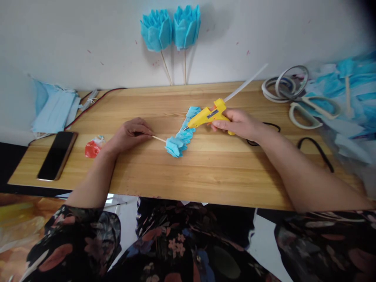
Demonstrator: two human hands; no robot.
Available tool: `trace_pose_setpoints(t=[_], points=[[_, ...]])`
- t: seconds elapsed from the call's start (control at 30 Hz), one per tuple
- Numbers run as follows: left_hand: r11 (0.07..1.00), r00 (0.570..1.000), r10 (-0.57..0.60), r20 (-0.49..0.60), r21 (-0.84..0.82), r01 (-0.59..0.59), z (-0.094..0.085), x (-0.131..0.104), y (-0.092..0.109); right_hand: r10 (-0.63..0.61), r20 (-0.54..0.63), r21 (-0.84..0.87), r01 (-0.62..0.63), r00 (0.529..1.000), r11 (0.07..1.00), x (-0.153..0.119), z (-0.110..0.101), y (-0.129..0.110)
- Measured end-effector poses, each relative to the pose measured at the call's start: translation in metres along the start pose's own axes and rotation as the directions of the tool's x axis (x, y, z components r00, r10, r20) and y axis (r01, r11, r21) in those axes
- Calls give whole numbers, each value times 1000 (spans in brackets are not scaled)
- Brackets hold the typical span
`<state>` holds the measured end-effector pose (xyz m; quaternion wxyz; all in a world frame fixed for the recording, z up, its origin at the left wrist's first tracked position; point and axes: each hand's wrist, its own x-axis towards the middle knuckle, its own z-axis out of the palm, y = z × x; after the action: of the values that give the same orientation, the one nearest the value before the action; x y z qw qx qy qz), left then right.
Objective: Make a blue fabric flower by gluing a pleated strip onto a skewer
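Between the thumb and fingers of my left hand (pixel 131 135) is the end of a thin wooden stick (pixel 159 139). At the stick's other end sits a ruffled blue flower head (pixel 175 146), low over the wooden table. From it a pleated blue strip (pixel 193 112) runs back and to the right, partly hidden behind the glue gun's nozzle. My right hand (pixel 239 124) is closed around the handle of a yellow glue gun (pixel 209 114). Its metal tip points down-left at the strip, and I cannot tell whether they touch. A long clear glue stick (pixel 246 83) juts from its back.
Two finished-looking blue flowers (pixel 157 31) on sticks lean against the wall. Left are blue face masks (pixel 53 107), a phone (pixel 57 156) and a red-and-white wrapper (pixel 94 147). Right are tape rolls (pixel 277 89), scissors (pixel 305 117), a black cord (pixel 317 150) and a blue scrap pile (pixel 358 94).
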<state>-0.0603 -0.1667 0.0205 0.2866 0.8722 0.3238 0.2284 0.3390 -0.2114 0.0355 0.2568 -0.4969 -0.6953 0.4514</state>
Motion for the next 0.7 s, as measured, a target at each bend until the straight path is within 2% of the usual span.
trace_pose_setpoints(t=[0.7], points=[[1000,1000,2,-17,-6,-2,1,0,-1,30,10,-33,-30,999,999,-6,-8,-2]])
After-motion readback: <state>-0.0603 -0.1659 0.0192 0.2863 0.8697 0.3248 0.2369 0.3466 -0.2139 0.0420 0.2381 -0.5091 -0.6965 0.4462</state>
